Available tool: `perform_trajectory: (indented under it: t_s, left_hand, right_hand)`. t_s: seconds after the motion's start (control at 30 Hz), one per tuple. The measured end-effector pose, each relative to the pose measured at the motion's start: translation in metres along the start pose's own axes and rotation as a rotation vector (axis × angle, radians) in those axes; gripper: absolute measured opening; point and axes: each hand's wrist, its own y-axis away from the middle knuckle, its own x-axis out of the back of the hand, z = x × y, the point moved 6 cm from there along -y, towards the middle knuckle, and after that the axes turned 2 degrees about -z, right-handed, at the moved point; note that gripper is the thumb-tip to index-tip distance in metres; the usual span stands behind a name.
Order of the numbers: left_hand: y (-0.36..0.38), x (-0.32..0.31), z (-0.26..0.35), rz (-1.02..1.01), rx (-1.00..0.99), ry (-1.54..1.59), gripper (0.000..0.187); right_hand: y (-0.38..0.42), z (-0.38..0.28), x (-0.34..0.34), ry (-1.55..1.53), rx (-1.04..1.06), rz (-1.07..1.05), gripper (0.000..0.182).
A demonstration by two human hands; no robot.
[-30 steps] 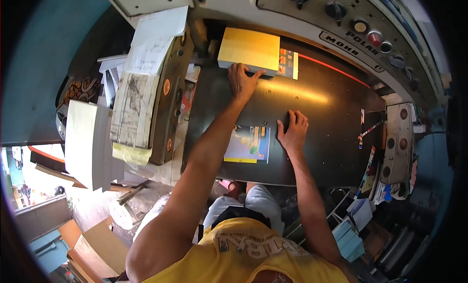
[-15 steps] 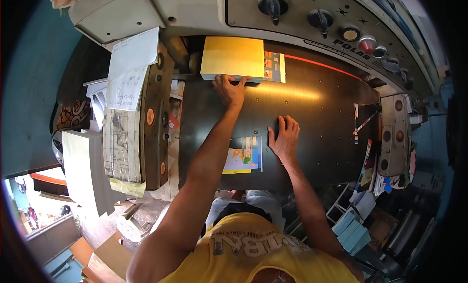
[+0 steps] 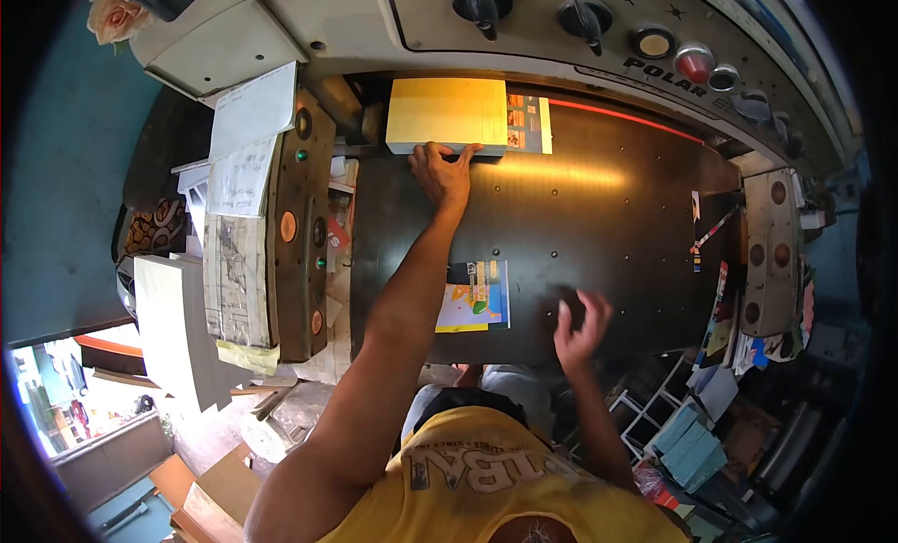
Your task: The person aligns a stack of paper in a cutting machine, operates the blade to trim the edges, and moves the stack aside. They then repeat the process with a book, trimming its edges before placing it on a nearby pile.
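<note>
My left hand (image 3: 440, 176) reaches forward to a thick paper stack (image 3: 447, 113), yellow-lit on top, at the back of the dark cutter table (image 3: 524, 225). Its fingers and thumb are spread and press on the stack's near edge, without wrapping round it. A printed sheet (image 3: 530, 124) sticks out at the stack's right side. My right hand (image 3: 582, 330) hovers over the table's front part, slightly blurred, fingers apart and holding nothing. To its left a colourful printed booklet or card (image 3: 475, 297) lies flat, partly hidden by my left forearm.
Above the table runs a control panel (image 3: 599, 47) with knobs and a red button. Side housings with round buttons (image 3: 304, 225) flank the table. Handwritten papers (image 3: 245, 169) hang on the left one. Narrow printed offcuts (image 3: 697, 230) lie at the right. A tall white paper pile (image 3: 168, 328) stands left.
My right hand has lifted and drawn back toward my body, slightly to the right. My left hand stays at the paper stack. The view has shifted slightly.
</note>
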Motion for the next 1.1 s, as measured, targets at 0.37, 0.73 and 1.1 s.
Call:
perform_trajectory:
  t_s: [0.37,0.73,1.1]
  left_hand:
    - [0.001,0.003,0.008,-0.024,-0.015,-0.06,0.062]
    - [0.001,-0.004,0.005,0.008,-0.044,-0.02,0.062]
    - [-0.001,-0.001,0.009,0.029,-0.05,-0.054,0.062]
  right_hand:
    - [0.206,0.183,0.032,0.339,-0.423,-0.135,0.073]
    - [0.182,0.232,0.047,0.039,-0.453,0.097,0.078]
    - [0.2,0.304,0.009,-1.83,-1.126,0.152,0.05]
